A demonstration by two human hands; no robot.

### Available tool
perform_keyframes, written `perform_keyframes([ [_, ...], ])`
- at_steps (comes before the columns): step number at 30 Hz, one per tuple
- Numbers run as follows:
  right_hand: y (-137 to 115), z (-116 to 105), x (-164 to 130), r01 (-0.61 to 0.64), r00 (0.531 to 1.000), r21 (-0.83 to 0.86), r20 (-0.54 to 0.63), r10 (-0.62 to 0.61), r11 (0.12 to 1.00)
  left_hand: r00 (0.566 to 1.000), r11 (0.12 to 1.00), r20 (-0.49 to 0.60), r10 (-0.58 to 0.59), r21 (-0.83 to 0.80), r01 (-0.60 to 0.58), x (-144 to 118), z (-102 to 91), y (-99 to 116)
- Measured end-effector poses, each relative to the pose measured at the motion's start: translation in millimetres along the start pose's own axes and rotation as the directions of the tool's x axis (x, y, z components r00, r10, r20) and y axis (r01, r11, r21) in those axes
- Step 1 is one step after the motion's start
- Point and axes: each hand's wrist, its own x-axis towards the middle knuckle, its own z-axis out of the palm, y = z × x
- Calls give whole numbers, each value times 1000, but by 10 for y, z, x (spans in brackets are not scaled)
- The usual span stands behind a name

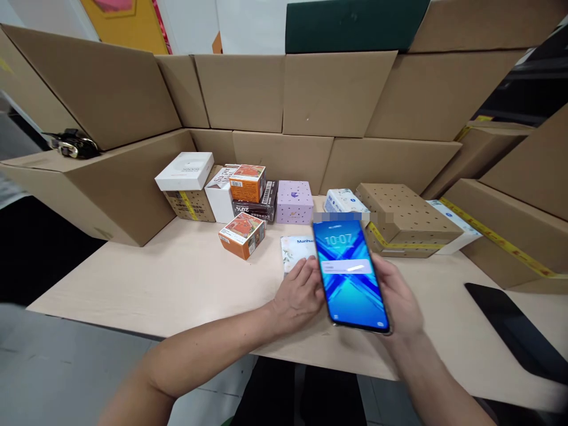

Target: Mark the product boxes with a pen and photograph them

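Observation:
A smartphone with a lit blue lock screen reading 10:07 is held above the pale wooden table. My right hand grips it from behind and along its right edge. My left hand rests at the phone's left edge, fingers touching its side, just in front of a white floral packet lying flat on the table.
Small boxes stand behind: an orange one, a stacked orange one, a white one, a purple one and a perforated cardboard box. Large cardboard cartons wall the table. A black flat object lies at right.

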Motion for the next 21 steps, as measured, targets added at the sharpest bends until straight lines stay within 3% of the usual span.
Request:
perform_keyframes([
  [2, -101, -248, -126, 81, 985, -257, -127, -117, 963, 994, 992, -62, 95, 93, -89, -25, -115, -24],
  [3, -138, -405, -185, 94, 968, -447, -168, -186, 890, 986, 983, -91, 137, 138, -124, -28, -160, -31],
  [4, -161, -577, -236, 75, 948, -652, -189, -258, 755, 979, 973, -116, 167, 177, -145, -27, -192, -37],
  [6, -161, -932, -302, 14, 892, -925, -160, -423, 379, 972, 966, -145, 184, 209, -151, -15, -223, -43],
  [8, -109, -1253, -321, -103, 855, -991, -134, -501, 89, 973, 966, -143, 180, 213, -148, -2, -224, -47],
  [12, 34, -1641, -268, -263, 854, -932, -105, -509, -248, 977, 970, -109, 181, 182, -159, 17, -213, -56],
  [15, 92, -1727, -226, -332, 866, -872, -130, -484, -360, 977, 977, -147, 153, 174, -127, 38, -220, -65],
  [21, 20, -1616, -234, -320, 901, -876, -164, -402, -359, 988, 988, -117, 101, 128, -86, 77, -247, -85],
])
